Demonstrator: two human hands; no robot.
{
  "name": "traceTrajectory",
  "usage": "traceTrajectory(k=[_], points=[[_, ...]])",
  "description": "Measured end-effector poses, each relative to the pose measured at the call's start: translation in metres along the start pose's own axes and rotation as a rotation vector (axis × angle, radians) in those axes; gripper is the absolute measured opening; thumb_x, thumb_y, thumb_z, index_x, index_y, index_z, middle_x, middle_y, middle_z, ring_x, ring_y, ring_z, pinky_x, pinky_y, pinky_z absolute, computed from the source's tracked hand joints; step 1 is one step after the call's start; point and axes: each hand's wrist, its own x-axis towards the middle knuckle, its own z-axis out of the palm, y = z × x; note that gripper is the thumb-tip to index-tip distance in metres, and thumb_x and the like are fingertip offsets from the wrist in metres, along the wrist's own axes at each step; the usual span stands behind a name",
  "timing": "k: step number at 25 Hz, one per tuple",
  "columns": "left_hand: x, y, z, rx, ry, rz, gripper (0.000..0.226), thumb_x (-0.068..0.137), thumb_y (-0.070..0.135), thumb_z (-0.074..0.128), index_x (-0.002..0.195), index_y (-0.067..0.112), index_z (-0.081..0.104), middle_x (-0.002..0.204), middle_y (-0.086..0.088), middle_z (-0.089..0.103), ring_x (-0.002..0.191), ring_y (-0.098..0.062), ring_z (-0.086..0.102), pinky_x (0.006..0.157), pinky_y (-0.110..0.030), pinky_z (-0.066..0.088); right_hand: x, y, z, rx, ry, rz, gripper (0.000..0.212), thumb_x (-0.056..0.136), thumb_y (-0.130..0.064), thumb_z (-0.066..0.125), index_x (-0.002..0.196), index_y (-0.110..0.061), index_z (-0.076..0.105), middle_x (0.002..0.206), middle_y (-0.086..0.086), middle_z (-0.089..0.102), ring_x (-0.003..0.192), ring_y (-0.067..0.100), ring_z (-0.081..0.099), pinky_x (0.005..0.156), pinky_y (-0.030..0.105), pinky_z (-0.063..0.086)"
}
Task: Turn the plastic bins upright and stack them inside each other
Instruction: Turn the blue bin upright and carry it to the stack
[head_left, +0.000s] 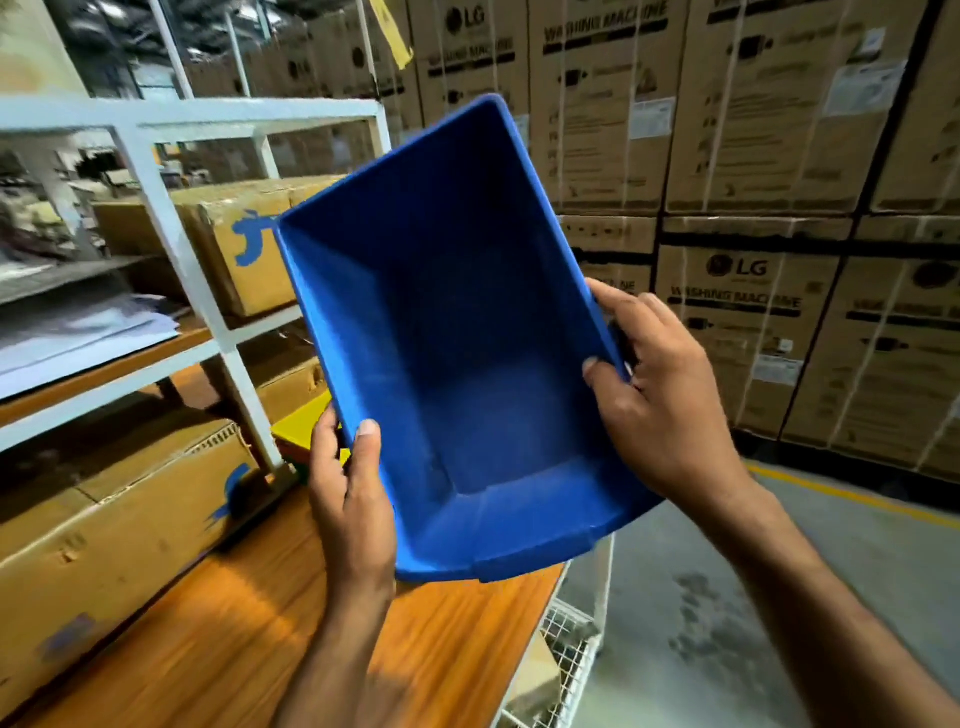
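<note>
you are holding one blue bin (467, 338) up in both hands, off the wooden table (260, 623), with its open side facing you and its far end tilting up and away to the right. your left hand (348, 499) is gripping the bin's left long wall near the closer corner, the thumb (369, 441) pressing on the inside face and the other fingers curling round the outside. your right hand (660, 395) is gripping the opposite long wall, a little farther up than the left grip, with its thumb (602, 374) hooking over the rim and the fingers wrapping the outer side. the bin's near short wall is hanging between your two wrists, above the table's edge. just behind your left hand a yellow object (301, 423) is peeking out, too hidden to tell what it is. beyond that, to the left of your grip, a white shelf frame (171, 223) is carrying cardboard boxes (104, 545). past your right hand, washing machine cartons (753, 156) are standing stacked.
</note>
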Motion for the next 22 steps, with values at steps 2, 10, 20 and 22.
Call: traceTrajectory(k=[2, 10, 20, 22], points=[[0.021, 0.003, 0.019, -0.017, 0.014, -0.016, 0.028, 0.103, 0.008, 0.051, 0.125, 0.017, 0.065, 0.118, -0.001, 0.073, 0.103, -0.014, 0.068, 0.084, -0.023, 0.054, 0.037, 0.032, 0.014, 0.199, -0.056, 0.042, 0.068, 0.082, 0.007, 0.061, 0.14, -0.029, 0.059, 0.122, -0.014, 0.064, 0.113, 0.006, 0.062, 0.098, 0.03, 0.053], [0.114, 0.021, 0.089, 0.294, 0.147, -0.05, 0.021, 0.095, 0.002, 0.057, 0.097, 0.016, 0.073, 0.067, 0.017, 0.075, 0.061, 0.004, 0.067, 0.06, -0.013, 0.053, 0.185, 0.146, 0.111, 0.702, -0.515, 0.37, 0.048, 0.081, 0.018, 0.06, 0.111, -0.018, 0.068, 0.089, -0.005, 0.07, 0.074, 0.01, 0.065, 0.061, 0.018, 0.053], [0.13, -0.006, 0.081, 0.544, 0.501, -0.244, 0.022, 0.095, 0.011, 0.061, 0.076, 0.02, 0.067, 0.076, 0.005, 0.066, 0.067, -0.008, 0.06, 0.05, -0.012, 0.047, 0.243, 0.152, 0.216, 0.687, -1.013, 0.364, 0.03, 0.08, 0.014, 0.055, 0.096, -0.005, 0.073, 0.074, 0.007, 0.069, 0.057, 0.018, 0.066, 0.049, 0.022, 0.051], [0.122, -0.021, 0.066, 0.599, 0.48, -0.278, 0.021, 0.095, 0.013, 0.06, 0.077, 0.019, 0.069, 0.079, 0.004, 0.071, 0.074, -0.013, 0.066, 0.066, -0.022, 0.05, 0.232, 0.153, 0.222, 0.69, -1.042, 0.322, 0.037, 0.082, 0.011, 0.055, 0.11, -0.009, 0.071, 0.09, 0.009, 0.069, 0.077, 0.021, 0.066, 0.065, 0.03, 0.055]])
